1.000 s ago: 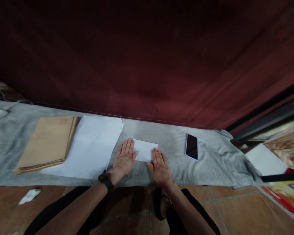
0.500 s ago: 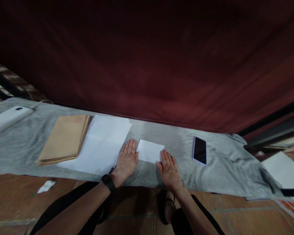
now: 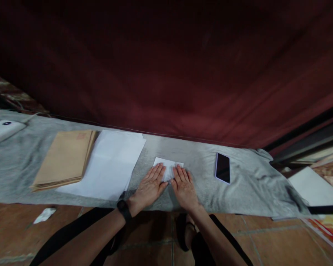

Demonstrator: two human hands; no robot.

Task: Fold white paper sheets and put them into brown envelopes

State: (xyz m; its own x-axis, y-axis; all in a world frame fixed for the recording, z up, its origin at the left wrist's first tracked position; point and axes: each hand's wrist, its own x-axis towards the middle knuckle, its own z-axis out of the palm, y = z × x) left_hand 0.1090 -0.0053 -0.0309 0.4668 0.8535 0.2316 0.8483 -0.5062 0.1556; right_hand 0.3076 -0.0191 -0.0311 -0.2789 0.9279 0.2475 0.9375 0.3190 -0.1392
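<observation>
Dark red curtain (image 3: 166,74) fills the background; below it a grey cloth (image 3: 199,162) lies across a tiled floor (image 3: 266,240). Left hand (image 3: 150,186) and right hand (image 3: 184,186) lie palm-down side by side on a small folded white paper (image 3: 168,163). Fingers of both are stretched flat and nearly meeting, pressing, gripping nothing. Only the paper's far edge shows beyond the fingertips; the rest is hidden under the hands. Black watch (image 3: 124,210) on the left wrist. Left of the fingers: loose white sheets (image 3: 111,162), then a stack of brown envelopes (image 3: 62,159), count unreadable. Far left, a white device (image 3: 1,131), cut off by the frame. Right of the fingers, well apart, a dark-screened phone (image 3: 222,168). Further right, another white sheet (image 3: 313,188) and a colourful print (image 3: 330,225), both cropped and blurry. Paper scrap (image 3: 44,215) on the tiles.
</observation>
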